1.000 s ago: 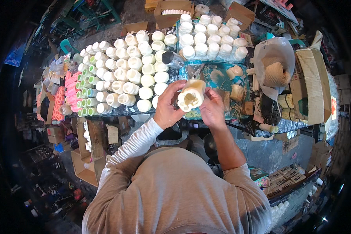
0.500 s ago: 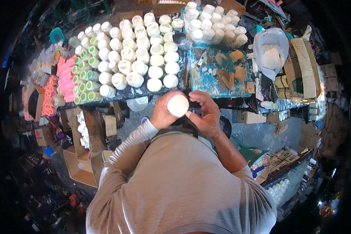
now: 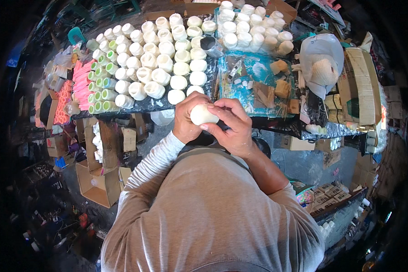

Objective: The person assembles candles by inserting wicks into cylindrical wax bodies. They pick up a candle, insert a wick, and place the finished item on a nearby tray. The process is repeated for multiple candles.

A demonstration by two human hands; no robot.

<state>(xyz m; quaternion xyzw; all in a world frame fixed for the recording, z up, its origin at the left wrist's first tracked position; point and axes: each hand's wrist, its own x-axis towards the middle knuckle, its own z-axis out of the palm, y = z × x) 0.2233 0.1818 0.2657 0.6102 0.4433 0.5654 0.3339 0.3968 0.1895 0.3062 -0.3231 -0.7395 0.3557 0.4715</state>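
Just in front of my body I hold a short white cylinder that looks like a pillar candle (image 3: 202,115), its round end facing up. My left hand (image 3: 184,119) is wrapped around its left side. The thumb and fingertips of my right hand (image 3: 236,130) press on its upper and right edge. Beyond my hands, rows of similar white candles (image 3: 160,76) stand on the dark-covered table (image 3: 156,109). Some of them have hollow-looking or ragged tops. My palms and the candle's underside are hidden.
Green-white cylinders (image 3: 108,94) and pink sticks (image 3: 81,84) lie at the table's left. To the right is a blue, wax-splashed board (image 3: 258,68) with brown blocks (image 3: 282,89). A clear plastic bag (image 3: 321,59) stands beyond it. Open cardboard boxes (image 3: 97,186) sit on the floor at left.
My right hand has closed in from beside the candle, and its fingertips now touch the edge. The candle has tilted and shifted slightly left and up in the view.
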